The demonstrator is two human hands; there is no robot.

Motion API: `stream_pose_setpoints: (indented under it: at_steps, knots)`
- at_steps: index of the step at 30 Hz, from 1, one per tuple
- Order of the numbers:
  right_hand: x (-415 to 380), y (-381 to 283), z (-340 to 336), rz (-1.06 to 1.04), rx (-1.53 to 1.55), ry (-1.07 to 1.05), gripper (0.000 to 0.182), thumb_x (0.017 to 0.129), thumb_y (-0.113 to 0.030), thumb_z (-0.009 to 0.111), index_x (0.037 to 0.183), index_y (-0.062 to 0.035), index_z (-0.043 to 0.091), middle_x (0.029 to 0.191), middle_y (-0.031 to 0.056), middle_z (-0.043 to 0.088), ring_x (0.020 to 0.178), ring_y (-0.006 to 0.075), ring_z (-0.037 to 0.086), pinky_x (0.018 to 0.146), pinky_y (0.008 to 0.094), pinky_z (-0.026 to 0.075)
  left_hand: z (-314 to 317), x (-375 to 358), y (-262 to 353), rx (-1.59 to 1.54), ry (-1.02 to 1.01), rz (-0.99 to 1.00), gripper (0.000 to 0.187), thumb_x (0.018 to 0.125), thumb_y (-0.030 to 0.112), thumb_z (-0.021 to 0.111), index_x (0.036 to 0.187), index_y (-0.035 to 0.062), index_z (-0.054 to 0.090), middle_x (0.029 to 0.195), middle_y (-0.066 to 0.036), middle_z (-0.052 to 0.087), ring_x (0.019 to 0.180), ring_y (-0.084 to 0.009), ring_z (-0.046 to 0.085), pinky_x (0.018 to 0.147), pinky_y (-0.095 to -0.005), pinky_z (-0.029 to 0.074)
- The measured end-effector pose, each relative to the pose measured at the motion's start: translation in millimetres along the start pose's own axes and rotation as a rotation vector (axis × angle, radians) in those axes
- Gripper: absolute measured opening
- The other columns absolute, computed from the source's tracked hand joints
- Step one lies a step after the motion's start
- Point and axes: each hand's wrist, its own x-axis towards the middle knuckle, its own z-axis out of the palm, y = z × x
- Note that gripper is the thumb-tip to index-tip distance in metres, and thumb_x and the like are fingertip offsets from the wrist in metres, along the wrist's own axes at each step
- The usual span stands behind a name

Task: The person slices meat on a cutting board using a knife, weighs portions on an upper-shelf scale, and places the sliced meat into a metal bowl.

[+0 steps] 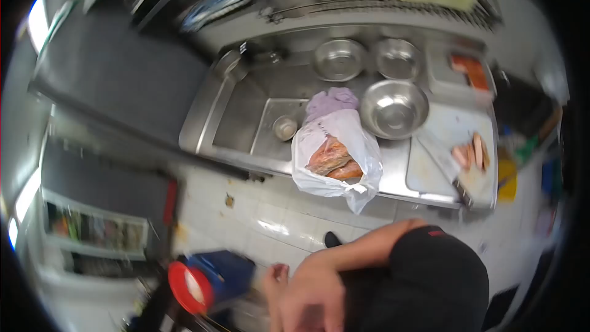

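Low in the view, the fingers of the nearer hand hang loosely curled and a little apart, holding nothing that can be made out. Which hand it is cannot be settled; from the bent forearm crossing from the dark-shirted body it looks like the right hand. Just beside it, a second hand, probably the left, shows only knuckles and a thumb, blurred; whether it is gripping anything cannot be told.

Closest to that hand is a blue container with a round red lid facing outward, low over the white tiled floor. Its lower part is cut off and smeared by motion.

Well apart from both hands, the steel counter carries a white plastic bag slumped at the front edge beside the sink, its mouth open on orange-brown pieces of food. A purple cloth lies bunched behind the bag. A large steel bowl stands just next to it, with two smaller bowls further back. Beyond them, a white cutting board bears pinkish sausages and a knife. A tray with something red sits at the back.

The edges of the view are warped and dark.
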Motion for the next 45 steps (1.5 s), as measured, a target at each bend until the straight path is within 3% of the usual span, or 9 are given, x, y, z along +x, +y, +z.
stream_pose_setpoints:
  at_steps: [15,21,27,29,31,33,36,39,45]
  knots:
    - [88.1,78.6,-96.6,-0.006,0.062,0.195,0.02,0.097,-0.019,0.07,0.094,0.0003,0.063,0.071,0.0048,0.063,0.063,0.0115,0.061,0.056,0.0262,0.045,-95.7,107.0,-58.1,-0.151,0.058,0.287,0.014,0.092,0.012,0.073,0.098,-0.0003,0.069,0.092,-0.008,0.07,0.089,-0.0124,0.066,0.08,-0.0282,0.053]
    - [33.3,60.4,-71.7,-0.135,0.168,0.561,0.02,0.096,-0.019,0.067,0.097,0.0006,0.064,0.084,0.0071,0.064,0.073,0.0173,0.065,0.064,0.0326,0.054,-59.2,148.5,-47.8,-0.233,-0.092,0.414,0.014,0.092,0.012,0.073,0.098,-0.0004,0.069,0.092,-0.008,0.07,0.089,-0.012,0.066,0.08,-0.0279,0.053]
    - [-104.1,-21.8,21.9,-0.361,-0.333,1.319,0.027,0.099,-0.025,0.063,0.107,0.0007,0.061,0.098,0.0105,0.066,0.083,0.0196,0.07,0.076,0.0361,0.058,24.7,137.3,41.7,0.012,-0.475,0.546,0.014,0.092,0.013,0.073,0.1,0.0008,0.07,0.078,-0.002,0.067,0.068,-0.0071,0.055,0.063,-0.0251,0.046]
    - [-152.3,-55.3,83.2,-0.108,-0.613,1.865,0.024,0.1,-0.025,0.061,0.105,-0.0012,0.062,0.082,0.0074,0.067,0.08,0.0188,0.07,0.07,0.0358,0.057,60.9,126.2,69.3,-0.07,-0.607,0.569,0.017,0.092,0.014,0.074,0.102,0.0007,0.07,0.083,-0.007,0.072,0.074,-0.0125,0.065,0.071,-0.028,0.053]
    - [-207.4,-69.7,144.6,0.672,-1.282,2.19,0.027,0.094,-0.027,0.067,0.105,-0.0029,0.063,0.092,0.0137,0.069,0.078,0.0231,0.069,0.068,0.0386,0.055,103.5,115.6,90.0,-0.109,-0.708,0.622,0.02,0.092,0.017,0.074,0.103,0.0001,0.07,0.086,-0.008,0.073,0.076,-0.0131,0.066,0.073,-0.0283,0.053]
    - [-239.0,-68.8,208.3,1.671,-1.431,2.286,0.034,0.088,-0.023,0.072,0.113,-0.0025,0.062,0.106,0.0172,0.066,0.097,0.0312,0.066,0.081,0.0441,0.053,142.1,92.6,126.2,-0.097,-0.79,0.653,0.021,0.093,0.018,0.074,0.103,-0.0003,0.069,0.089,-0.008,0.073,0.08,-0.0137,0.067,0.075,-0.029,0.054]
    - [-296.5,-40.9,277.3,2.026,-1.487,2.323,0.045,0.084,-0.022,0.074,0.121,-0.0031,0.057,0.115,0.0168,0.062,0.115,0.0363,0.057,0.094,0.0485,0.046,205.0,53.1,172.1,-0.102,-0.866,0.622,0.022,0.093,0.017,0.073,0.104,-0.0012,0.069,0.092,-0.01,0.073,0.086,-0.0166,0.07,0.081,-0.0312,0.055]
    - [-317.4,-24.5,312.1,2.005,-1.216,2.207,0.05,0.083,-0.018,0.074,0.126,-0.0035,0.053,0.121,0.015,0.058,0.123,0.0355,0.051,0.097,0.0495,0.043,244.4,16.4,214.4,-0.104,-0.92,0.638,0.024,0.093,0.018,0.072,0.106,-0.0018,0.068,0.095,-0.012,0.072,0.087,-0.0195,0.071,0.081,-0.0325,0.056]
    - [-341.1,-22.4,321.3,1.898,-1.39,2.002,0.048,0.084,-0.003,0.064,0.128,0.0005,0.046,0.109,0.0215,0.062,0.109,0.039,0.059,0.087,0.0505,0.048,283.1,1.8,264.2,0.118,-1.233,0.845,0.027,0.092,0.019,0.072,0.108,-0.0017,0.067,0.098,-0.015,0.069,0.085,-0.0254,0.07,0.079,-0.0359,0.055]
